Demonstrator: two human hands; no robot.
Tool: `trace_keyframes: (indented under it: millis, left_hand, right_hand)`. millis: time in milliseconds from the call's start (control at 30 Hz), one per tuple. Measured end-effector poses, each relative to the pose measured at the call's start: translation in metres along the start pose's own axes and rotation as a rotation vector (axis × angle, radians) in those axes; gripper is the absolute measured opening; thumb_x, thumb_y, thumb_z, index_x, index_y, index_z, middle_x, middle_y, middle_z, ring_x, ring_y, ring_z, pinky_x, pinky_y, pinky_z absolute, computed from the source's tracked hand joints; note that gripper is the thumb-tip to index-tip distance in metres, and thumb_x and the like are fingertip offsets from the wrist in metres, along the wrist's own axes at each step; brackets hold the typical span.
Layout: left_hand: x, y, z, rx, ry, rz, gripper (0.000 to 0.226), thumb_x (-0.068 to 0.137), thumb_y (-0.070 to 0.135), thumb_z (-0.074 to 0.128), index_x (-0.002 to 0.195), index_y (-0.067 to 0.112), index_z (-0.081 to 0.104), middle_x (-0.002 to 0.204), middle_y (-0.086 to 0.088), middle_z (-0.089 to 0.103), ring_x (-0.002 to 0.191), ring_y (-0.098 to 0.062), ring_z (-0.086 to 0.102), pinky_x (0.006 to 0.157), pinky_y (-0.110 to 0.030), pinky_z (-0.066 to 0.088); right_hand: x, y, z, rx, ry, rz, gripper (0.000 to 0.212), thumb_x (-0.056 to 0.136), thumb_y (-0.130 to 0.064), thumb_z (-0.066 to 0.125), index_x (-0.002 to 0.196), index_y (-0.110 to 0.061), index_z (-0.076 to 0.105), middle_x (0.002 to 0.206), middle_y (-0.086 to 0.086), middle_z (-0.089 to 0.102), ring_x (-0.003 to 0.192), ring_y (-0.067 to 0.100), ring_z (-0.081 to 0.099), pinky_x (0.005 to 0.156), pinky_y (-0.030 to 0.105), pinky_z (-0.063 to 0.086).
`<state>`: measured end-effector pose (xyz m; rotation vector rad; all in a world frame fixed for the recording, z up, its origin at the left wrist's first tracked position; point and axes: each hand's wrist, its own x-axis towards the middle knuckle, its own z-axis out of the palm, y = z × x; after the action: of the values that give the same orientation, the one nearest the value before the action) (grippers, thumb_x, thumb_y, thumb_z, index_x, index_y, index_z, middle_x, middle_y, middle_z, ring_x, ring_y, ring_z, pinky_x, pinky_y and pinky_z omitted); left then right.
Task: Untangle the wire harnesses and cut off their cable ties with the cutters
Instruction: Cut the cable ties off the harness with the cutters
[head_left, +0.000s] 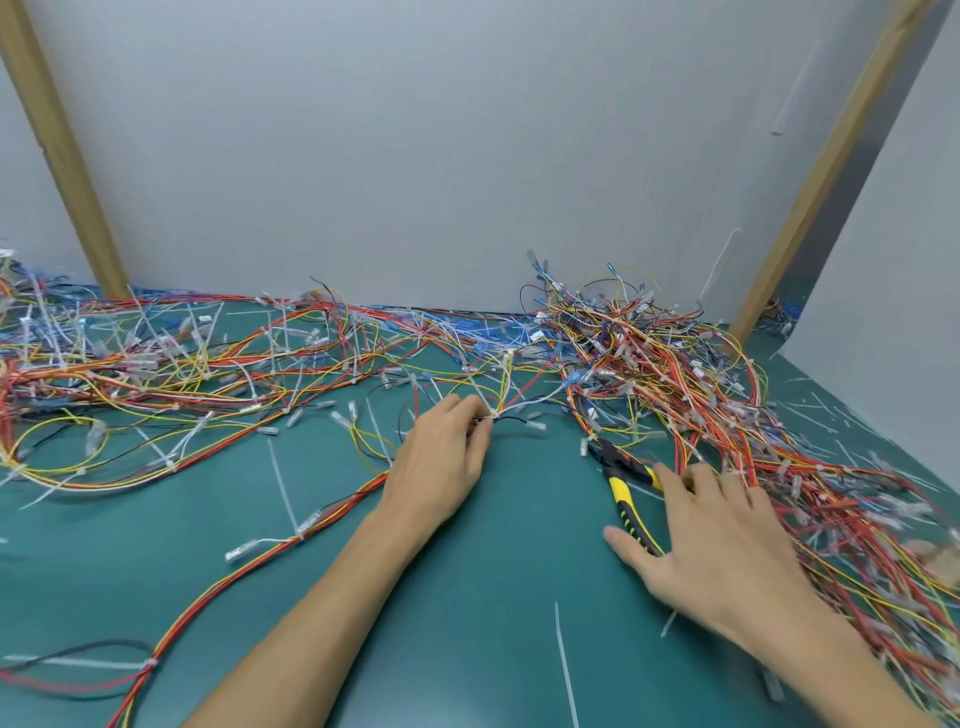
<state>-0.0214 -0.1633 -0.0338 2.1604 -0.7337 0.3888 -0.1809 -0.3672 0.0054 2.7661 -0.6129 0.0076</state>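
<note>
Green mat (467, 597), centre frame: my left hand (441, 462) pinches the harness (494, 414) at its tie, so my right hand (727, 540), splayed and empty over the cutters (621, 488) right of centre, should grip both handles squarely.

Workshop wiring station: green-matted bench (493, 597) heaped with wire harnesses (675, 364), strewn cable ties (566, 670), enclosed by grey panels (415, 156).

Readable text, numbers, brands, signs: none. Small white tags (697, 372) on the wires (670, 358): too blurred to read. Yellow-and-black cutters (623, 496) on the worktop (467, 597): any marking on the handles is too small to tell.
</note>
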Motion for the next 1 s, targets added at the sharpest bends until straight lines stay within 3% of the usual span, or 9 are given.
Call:
trace_keyframes:
  millis: [133, 267, 367, 433, 600, 733, 833, 900, 1000]
  left_hand:
    - [0.000, -0.001, -0.001, 0.001, 0.011, -0.039, 0.015, 0.100, 0.026, 0.055, 0.100, 0.017, 0.067, 0.092, 0.002, 0.061, 0.089, -0.021, 0.059, 0.083, -0.041, 0.049]
    - [0.001, -0.003, -0.004, 0.011, -0.003, -0.059, 0.016, 0.097, 0.025, 0.061, 0.104, 0.016, 0.072, 0.095, 0.001, 0.065, 0.089, -0.020, 0.063, 0.085, -0.040, 0.052]
    - [0.002, -0.004, -0.006, -0.010, 0.008, -0.085, 0.017, 0.096, 0.025, 0.063, 0.104, 0.017, 0.075, 0.092, 0.002, 0.066, 0.085, -0.017, 0.063, 0.084, -0.039, 0.052]
    - [0.002, -0.004, -0.006, -0.025, 0.018, -0.090, 0.016, 0.095, 0.025, 0.065, 0.104, 0.017, 0.076, 0.092, 0.003, 0.067, 0.084, -0.016, 0.064, 0.083, -0.038, 0.053]
    - [0.001, -0.001, -0.004, -0.051, 0.017, -0.070, 0.017, 0.094, 0.027, 0.066, 0.103, 0.019, 0.078, 0.089, 0.005, 0.067, 0.077, -0.012, 0.062, 0.079, -0.035, 0.053]
    - [0.001, 0.000, -0.002, 0.018, -0.008, -0.049, 0.019, 0.097, 0.028, 0.061, 0.105, 0.020, 0.077, 0.090, 0.004, 0.067, 0.083, -0.018, 0.062, 0.081, -0.038, 0.051]
    - [0.001, 0.001, -0.002, 0.044, -0.023, -0.053, 0.019, 0.097, 0.027, 0.061, 0.105, 0.020, 0.077, 0.091, 0.003, 0.070, 0.086, -0.020, 0.064, 0.082, -0.037, 0.051]
    - [0.001, 0.002, -0.002, 0.045, -0.020, -0.069, 0.019, 0.095, 0.027, 0.064, 0.107, 0.020, 0.076, 0.094, 0.003, 0.074, 0.089, -0.018, 0.068, 0.084, -0.034, 0.052]
    - [0.001, 0.002, -0.002, 0.035, -0.012, -0.089, 0.028, 0.091, 0.026, 0.068, 0.118, 0.020, 0.071, 0.091, 0.001, 0.075, 0.087, -0.017, 0.070, 0.086, -0.035, 0.054]
  right_hand:
    - [0.005, -0.011, 0.003, -0.028, 0.029, 0.015, 0.080, 0.094, -0.070, 0.020, 0.153, -0.017, 0.028, 0.133, 0.005, 0.052, 0.121, 0.026, 0.045, 0.101, 0.036, 0.033]
    - [0.006, -0.022, 0.004, -0.075, 0.114, -0.012, 0.050, 0.098, -0.046, 0.032, 0.124, -0.011, 0.058, 0.103, 0.008, 0.060, 0.094, 0.029, 0.053, 0.084, 0.040, 0.039]
    - [0.005, -0.022, 0.015, 0.051, 0.284, -0.045, 0.037, 0.098, -0.034, 0.045, 0.108, -0.005, 0.067, 0.086, 0.011, 0.059, 0.080, 0.033, 0.052, 0.075, 0.044, 0.041]
    - [0.005, -0.019, 0.017, 0.212, 0.341, -0.044, 0.039, 0.096, -0.038, 0.054, 0.114, -0.005, 0.066, 0.088, 0.009, 0.059, 0.081, 0.031, 0.052, 0.075, 0.043, 0.042]
    - [0.009, -0.015, 0.002, 0.544, 0.468, -0.094, 0.054, 0.091, -0.060, 0.046, 0.115, -0.014, 0.062, 0.095, -0.002, 0.053, 0.085, 0.023, 0.052, 0.067, 0.037, 0.045]
    - [0.021, -0.023, -0.014, 0.453, 0.545, -0.192, 0.050, 0.093, -0.062, 0.043, 0.115, -0.021, 0.060, 0.096, -0.005, 0.052, 0.063, 0.023, 0.061, 0.047, 0.031, 0.043]
    - [0.030, -0.038, -0.016, 0.290, 0.492, -0.210, 0.057, 0.092, -0.067, 0.031, 0.111, -0.022, 0.061, 0.091, -0.005, 0.054, 0.067, 0.023, 0.064, 0.046, 0.030, 0.040]
    - [0.030, -0.048, -0.010, 0.276, 0.467, -0.194, 0.055, 0.091, -0.065, 0.035, 0.109, -0.021, 0.063, 0.092, -0.004, 0.057, 0.074, 0.022, 0.065, 0.048, 0.030, 0.036]
    - [0.029, -0.054, 0.000, 0.285, 0.457, -0.185, 0.053, 0.090, -0.064, 0.043, 0.109, -0.020, 0.065, 0.094, -0.001, 0.060, 0.083, 0.024, 0.066, 0.054, 0.033, 0.044]
